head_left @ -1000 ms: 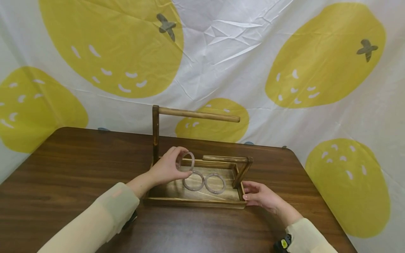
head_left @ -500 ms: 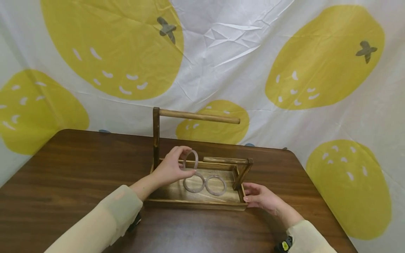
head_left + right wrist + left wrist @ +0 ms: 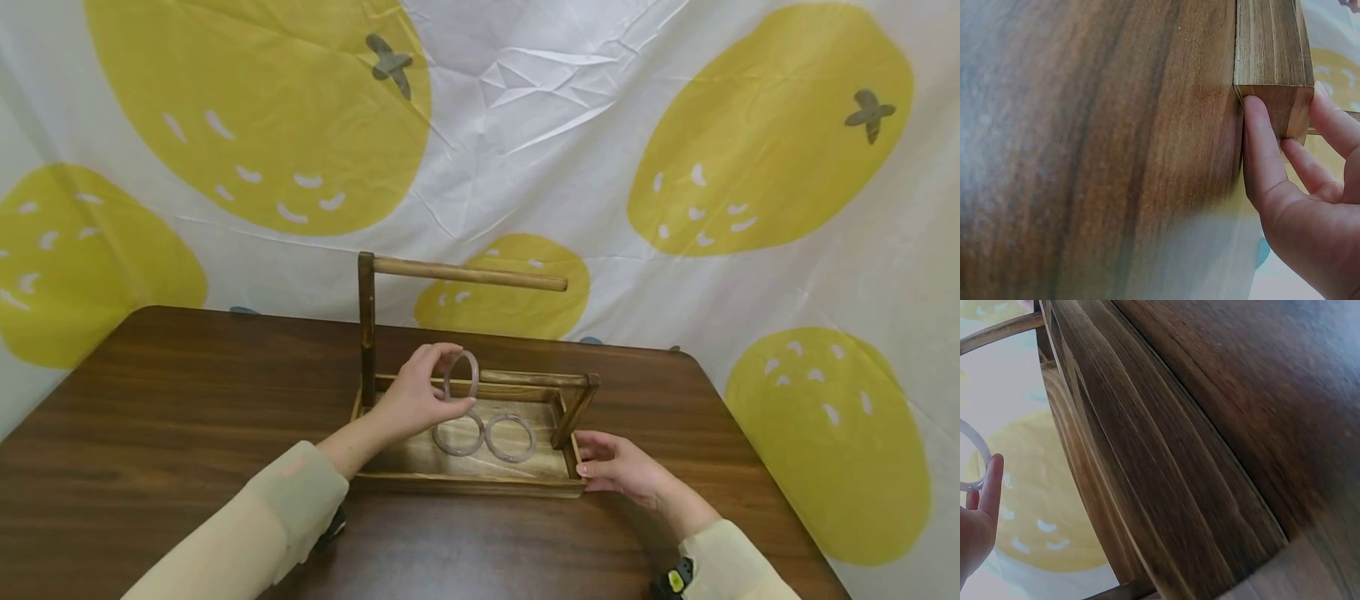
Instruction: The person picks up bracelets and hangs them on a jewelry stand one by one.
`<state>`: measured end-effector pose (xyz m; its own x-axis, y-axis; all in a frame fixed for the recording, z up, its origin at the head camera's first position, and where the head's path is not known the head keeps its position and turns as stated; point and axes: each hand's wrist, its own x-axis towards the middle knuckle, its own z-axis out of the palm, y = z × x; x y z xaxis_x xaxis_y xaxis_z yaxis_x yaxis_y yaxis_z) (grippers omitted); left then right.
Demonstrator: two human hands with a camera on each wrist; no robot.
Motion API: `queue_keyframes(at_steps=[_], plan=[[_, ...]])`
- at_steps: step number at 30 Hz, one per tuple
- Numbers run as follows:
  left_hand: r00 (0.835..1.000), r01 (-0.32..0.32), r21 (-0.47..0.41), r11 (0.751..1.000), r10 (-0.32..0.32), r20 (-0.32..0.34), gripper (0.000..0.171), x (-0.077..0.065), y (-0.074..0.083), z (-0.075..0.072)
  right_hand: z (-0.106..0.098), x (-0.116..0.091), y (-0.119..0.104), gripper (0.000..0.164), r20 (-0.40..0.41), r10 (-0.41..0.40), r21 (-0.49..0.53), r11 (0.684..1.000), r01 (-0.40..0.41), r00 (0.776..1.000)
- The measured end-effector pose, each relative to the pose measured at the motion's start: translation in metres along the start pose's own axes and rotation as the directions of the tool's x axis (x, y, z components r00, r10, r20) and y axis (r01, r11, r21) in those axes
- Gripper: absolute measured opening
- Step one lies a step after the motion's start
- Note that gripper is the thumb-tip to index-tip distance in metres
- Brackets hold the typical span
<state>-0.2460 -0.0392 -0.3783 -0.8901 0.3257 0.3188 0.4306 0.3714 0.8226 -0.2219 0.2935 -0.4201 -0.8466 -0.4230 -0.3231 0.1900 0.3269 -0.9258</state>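
My left hand (image 3: pixel 423 392) pinches a pale, translucent bangle (image 3: pixel 474 371) upright between thumb and fingers. This bangle stands just left of the free end of the short wooden bar (image 3: pixel 532 378); whether they touch I cannot tell. Two more bangles, a left one (image 3: pixel 437 443) and a right one (image 3: pixel 510 458), lie side by side in the brown wooden tray (image 3: pixel 465 483). In the left wrist view, part of the held bangle (image 3: pixel 982 447) shows at the left edge. My right hand (image 3: pixel 626 471) holds the tray's right end, thumb at the rim and fingers against the outer wall (image 3: pixel 1279 112).
A taller wooden bar (image 3: pixel 472 273) runs rightward from a post (image 3: pixel 367 325) at the tray's left, above my left hand. The short bar's post (image 3: pixel 576 412) rises at the right end. The dark wood table (image 3: pixel 187 417) meets a lemon-print curtain (image 3: pixel 525 150) behind.
My left hand has carried the bangle rightward and slightly up, to the short bar's free end. The right hand stays on the tray, and the two lying bangles keep their places.
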Motion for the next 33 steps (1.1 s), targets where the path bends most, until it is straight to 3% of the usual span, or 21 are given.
queue_keyframes(at_steps=[22, 33], plan=[[1.000, 0.028, -0.067, 0.997, -0.027, 0.010, 0.064, 0.009, 0.007, 0.017, 0.000, 0.000, 0.000, 0.077, 0.006, -0.007, 0.007, 1.000, 0.007, 1.000], [1.000, 0.011, -0.103, 0.995, -0.012, -0.006, 0.065, 0.014, 0.009, 0.025, 0.000, -0.001, -0.001, 0.078, -0.003, 0.003, -0.004, 1.000, -0.003, 1.000]])
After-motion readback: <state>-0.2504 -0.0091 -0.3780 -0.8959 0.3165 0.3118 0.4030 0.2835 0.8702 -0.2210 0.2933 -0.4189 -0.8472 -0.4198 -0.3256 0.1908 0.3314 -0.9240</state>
